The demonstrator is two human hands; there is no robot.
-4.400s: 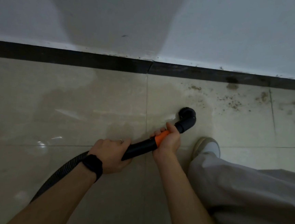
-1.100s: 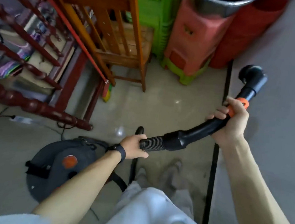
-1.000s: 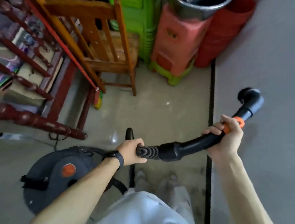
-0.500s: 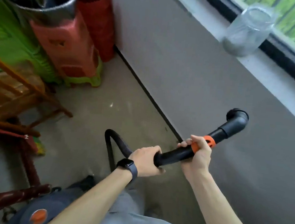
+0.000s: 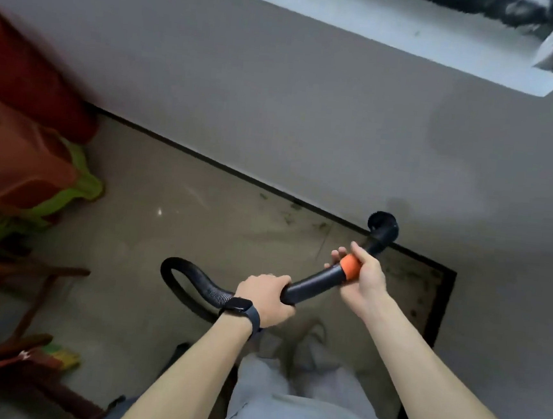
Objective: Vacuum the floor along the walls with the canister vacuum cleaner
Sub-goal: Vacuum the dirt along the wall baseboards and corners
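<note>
**Asker:** What are your 2 hands doing?

**Me:** My left hand is wrapped over the smooth black tube, right where it meets the ribbed hose. My right hand is curled round the orange collar further along the tube, with my thumb lying on top.

**Asker:** And the business end?

**Me:** The nozzle is a matte black elbow with a round mouth, and it sticks out just past my right hand. It sits by the black skirting strip at the foot of the grey wall, near the corner where the strip turns back towards me. I cannot tell whether it touches the floor.

**Asker:** Where does the hose go?

**Me:** It arcs out to the left behind my left hand, then bends back down towards my legs.

**Asker:** What is the floor like?

**Me:** It is glossy beige tile, with dark specks scattered along the edge by the skirting strip. At the floor's left edge are blurred plastic stools, with red ones stacked over green ones. A dark watch with a rubbery band is on my left wrist.
</note>
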